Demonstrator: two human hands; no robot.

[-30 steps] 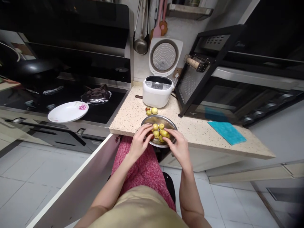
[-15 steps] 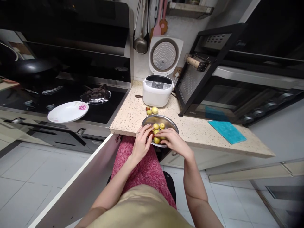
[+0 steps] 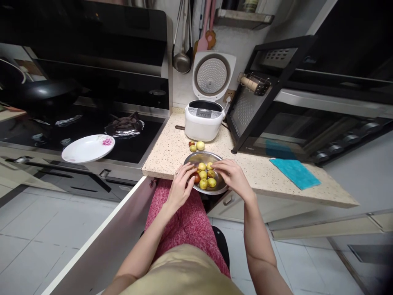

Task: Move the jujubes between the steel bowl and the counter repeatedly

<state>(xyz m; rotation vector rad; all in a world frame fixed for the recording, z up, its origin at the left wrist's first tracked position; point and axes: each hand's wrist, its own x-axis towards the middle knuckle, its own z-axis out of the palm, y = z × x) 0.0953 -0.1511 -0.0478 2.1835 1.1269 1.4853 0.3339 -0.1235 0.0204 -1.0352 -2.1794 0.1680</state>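
Right hand point(image 3: 231, 175) is shifting toward the bowl's point(image 3: 218, 189) far side, fingers pinching a fruit point(image 3: 209, 166); left hand point(image 3: 181, 185) is resting loosely open on the rim. Sorting step, looks like; next it's lifting that one out.

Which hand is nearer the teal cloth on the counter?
Right. The right hand is over the metal bowl's right side, on the teal cloth's side; the left hand is at the bowl's left rim, farther away.

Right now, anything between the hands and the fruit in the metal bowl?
Nothing visible. Both hands are already in the metal bowl: the left hand reaches over its near-left rim, the right hand over its right rim, fingertips at the fruit. Whether either grips one cannot be told.
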